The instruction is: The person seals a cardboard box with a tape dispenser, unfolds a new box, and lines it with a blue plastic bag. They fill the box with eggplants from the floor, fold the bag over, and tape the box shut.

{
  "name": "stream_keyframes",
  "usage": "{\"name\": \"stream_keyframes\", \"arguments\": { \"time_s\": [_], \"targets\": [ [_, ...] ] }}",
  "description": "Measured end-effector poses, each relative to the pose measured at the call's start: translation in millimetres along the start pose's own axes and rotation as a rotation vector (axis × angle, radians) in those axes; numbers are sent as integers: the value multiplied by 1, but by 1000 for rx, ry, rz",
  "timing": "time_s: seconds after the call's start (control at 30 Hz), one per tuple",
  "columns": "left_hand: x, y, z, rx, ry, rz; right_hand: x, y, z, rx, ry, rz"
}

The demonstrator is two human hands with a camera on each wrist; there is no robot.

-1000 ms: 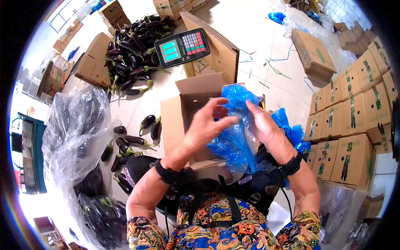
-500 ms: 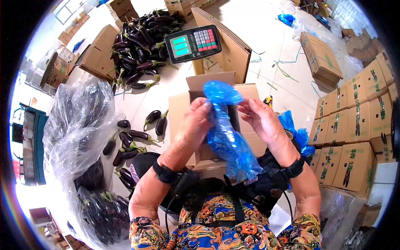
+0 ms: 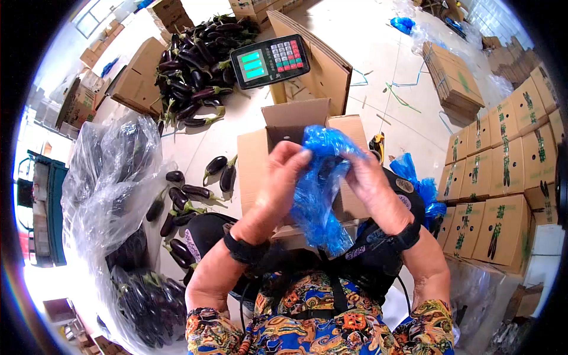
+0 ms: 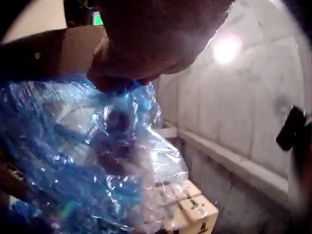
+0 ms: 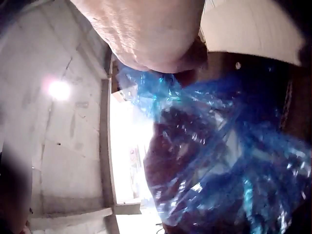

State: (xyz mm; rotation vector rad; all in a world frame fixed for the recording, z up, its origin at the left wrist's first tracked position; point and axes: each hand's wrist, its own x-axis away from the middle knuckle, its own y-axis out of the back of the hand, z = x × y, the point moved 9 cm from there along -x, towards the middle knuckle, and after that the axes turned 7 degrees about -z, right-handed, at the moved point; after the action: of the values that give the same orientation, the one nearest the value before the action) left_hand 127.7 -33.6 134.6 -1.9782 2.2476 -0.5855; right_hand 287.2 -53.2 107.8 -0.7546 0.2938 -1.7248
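A crumpled blue plastic bag [image 3: 322, 195] hangs between both hands, above a cardboard box with raised flaps [image 3: 253, 171]. The left hand [image 3: 279, 177] pinches the bag's upper left edge between thumb and fingers. On the other side the right hand [image 3: 371, 183] grips its upper right edge, some fingertips hidden behind the film. In the left wrist view the bag [image 4: 83, 161] spreads below the left hand [image 4: 151, 39]; the right wrist view has the bag [image 5: 209, 161] under the right hand [image 5: 151, 34].
Behind the box stands a scale display [image 3: 270, 61], near a heap of eggplants [image 3: 198, 65]. Loose eggplants [image 3: 183, 198] lie at the left, beside clear plastic [image 3: 106, 177] over more eggplants. Stacked cartons [image 3: 503, 148] and blue plastic [image 3: 417, 183] are at the right.
One second ago the left hand was spread beside the bag; now it pinches its edge. Since half a second ago the bag has widened between the hands, and the right fingers have moved onto it.
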Motion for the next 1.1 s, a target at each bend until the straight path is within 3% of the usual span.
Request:
{"name": "stream_keyframes", "arguments": {
  "time_s": [0.03, 0.1, 0.23, 0.33, 0.43, 0.47, 0.57, 0.6, 0.7, 0.77, 0.8, 0.83, 0.9, 0.93, 1.0, 1.07, 1.1],
  "targets": [
    [3, 6, -1, 161, 206, -4, -7, 15, 0, -64, -19, -36],
    [-12, 32, 0, 317, 155, -15, -11, 39, 7, -90, -65, 1],
    [-22, 62, -15, 453, 111, -56, -13, 61, 33, -136, 22, -100],
    [-16, 62, -26, 258, 123, -92, -19, 73, 46, -102, 49, -121],
    [2, 67, -62, 3, 156, -216, -11, 77, 71, -178, 72, 89],
    [0, 76, -74, -33, 113, -219, -5, 82, 77, -173, 44, 80],
    [-13, 112, -98, -166, -50, -137, 1, 98, 97, 160, 29, -26],
    [-11, 118, -102, -246, -36, -202, -6, 120, 96, 189, 23, 28],
    [-8, 119, -102, -311, -7, -95, -11, 187, 108, 769, 70, -111],
    [-8, 116, -107, -397, -94, -71, 0, 198, 122, 1457, 73, -86],
    [-6, 111, -110, -489, -175, -82, 7, 198, 130, 1801, 71, -68],
    [-5, 105, -113, -581, -256, -90, 14, 184, 139, 1780, 120, -61],
    [-2, 96, -112, -631, -250, -62, 27, 151, 154, 1738, 215, -62],
    [-3, 93, -111, -670, -251, -46, 27, 133, 155, 1492, 186, -28],
    [-5, 88, -109, -714, -277, -21, 32, 72, 144, 1265, 109, 128],
    [-1, 77, -112, -710, -266, 20, 26, 35, 125, 1377, 218, 174],
    [2, 72, -114, -708, -262, 39, 20, 26, 111, 1567, 365, 233]
  ]
}}
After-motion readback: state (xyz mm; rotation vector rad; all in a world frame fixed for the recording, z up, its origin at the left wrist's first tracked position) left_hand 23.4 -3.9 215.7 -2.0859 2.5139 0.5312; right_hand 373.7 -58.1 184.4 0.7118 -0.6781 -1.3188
